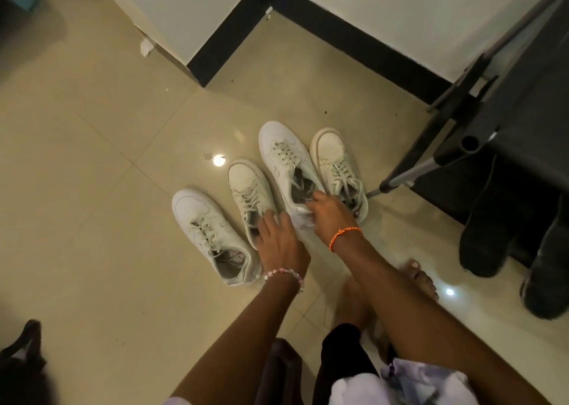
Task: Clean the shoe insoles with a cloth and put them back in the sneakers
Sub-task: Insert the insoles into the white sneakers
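Four white sneakers in a row on the tiled floor (92,220), toes pointing away. Far-left sneaker (209,235): untouched, opening shows a grey lining. Second sneaker (251,195): left hand (277,238), beaded bracelet (284,273) on the wrist, rests on its heel end with fingers extended, gripping nothing. Third sneaker (289,170): right hand (328,215), orange cord bracelet (343,235) on the wrist, fingers curled at the heel opening, pinching the white collar; dark grey material visible inside, can't tell if that's an insole. Fourth sneaker (337,167): just beside the third, untouched. The hands are apart, one per shoe. Right of the row: a metal frame leg (409,173) and dark boots (492,235). Bare foot (420,278) below the right forearm.
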